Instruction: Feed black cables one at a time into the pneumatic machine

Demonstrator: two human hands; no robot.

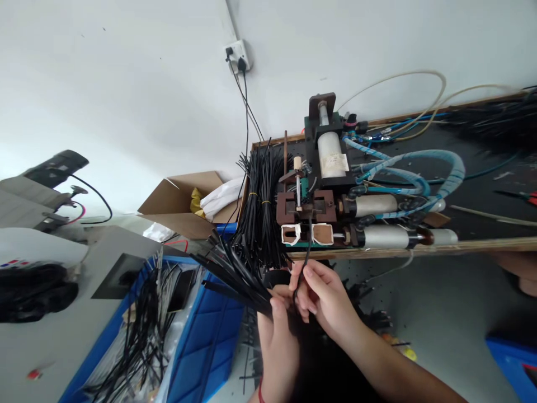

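Right hand (323, 294) is pinching a single black cable (307, 254) between thumb and fingertips, and that cable runs straight up from the fingers into the slot of the brown clamp block (308, 208) on the little pneumatic machine (331, 168) just above. Left hand (277, 330) is right beside it, touching it, fist closed around a fat bundle of black cables (229, 271) that fans out up and to the left of the knuckles. There's a red band on that wrist.

Just above the left hand, another bunch of the same cables, a tied bundle (260, 207) with thin yellow ties, stands upright against the edge of the wooden bench (482, 243). Two white-taped square openings sit on the machine's front, either side of the cable being fed.

To the right of the machine: silver air cylinders (386, 235) and blue spiral-wrapped hoses (440, 168) looping over the black bench top.

Down left of the hands is a blue plastic crate (210, 347) with loose black cables in it. Further out left, an open cardboard box (188, 201), and on the wall above, a white socket (239, 55) with plugs in.
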